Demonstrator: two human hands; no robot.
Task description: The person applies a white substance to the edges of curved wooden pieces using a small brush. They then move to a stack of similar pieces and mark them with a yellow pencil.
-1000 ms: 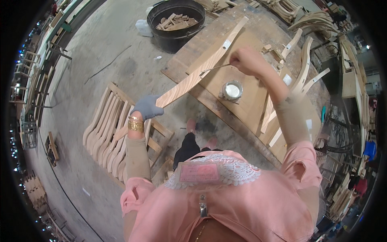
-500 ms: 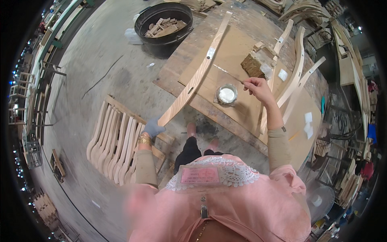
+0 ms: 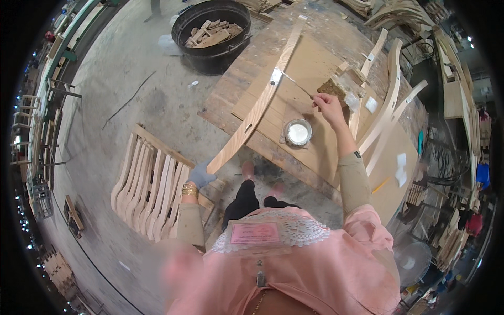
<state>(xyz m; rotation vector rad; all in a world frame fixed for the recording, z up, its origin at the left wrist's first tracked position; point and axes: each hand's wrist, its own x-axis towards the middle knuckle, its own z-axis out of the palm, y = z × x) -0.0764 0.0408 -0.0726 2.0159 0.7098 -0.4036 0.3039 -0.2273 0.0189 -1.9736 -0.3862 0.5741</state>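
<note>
Wooden strip (image 3: 258,111), diagonal toward upper right

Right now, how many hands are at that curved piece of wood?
2: the gloved left hand holds the near end of the curved piece; the right hand holds a thin stick, its tip close to the piece. None seems hidden.

My bench (image 3: 224,95) is worn and stained, partly covered by a flat brown sheet (image 3: 321,153). On that sheet I have a round cup of white stuff (image 3: 298,132). To its right lie long curved wooden pieces (image 3: 390,100), white pads (image 3: 401,170), a thin yellow stick (image 3: 380,185) and, near the edge, a teal tool (image 3: 420,140). The grey concrete floor (image 3: 113,79) beside me carries a black tub (image 3: 210,63) and a dark thin strip (image 3: 128,100).
</note>
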